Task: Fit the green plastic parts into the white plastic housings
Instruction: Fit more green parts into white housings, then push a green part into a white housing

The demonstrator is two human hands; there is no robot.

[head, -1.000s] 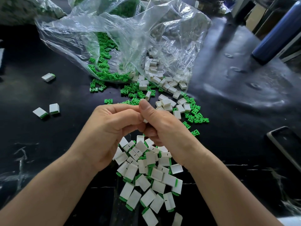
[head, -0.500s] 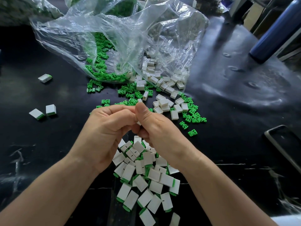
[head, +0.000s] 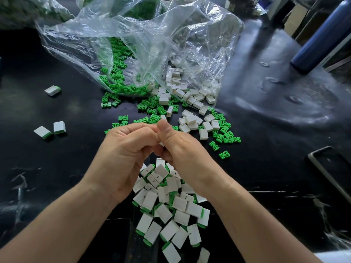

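My left hand (head: 125,152) and my right hand (head: 182,149) meet fingertip to fingertip above the black table, pinching one small white housing (head: 161,143) between them; only a sliver of it shows, and any green part in it is hidden. Below the hands lies a heap of assembled housings with green ends (head: 171,209). Beyond the hands, loose green parts (head: 224,132) and empty white housings (head: 193,122) are scattered, spilling from a clear plastic bag (head: 144,44).
Three assembled pieces lie apart at the left: one (head: 52,90) farther back, two (head: 51,129) nearer. A dark blue bottle (head: 321,35) stands at the far right. A phone (head: 330,168) lies at the right edge.
Both hands have stayed pressed together around the small piece; the thumbs have shifted slightly. The view has drifted a little.
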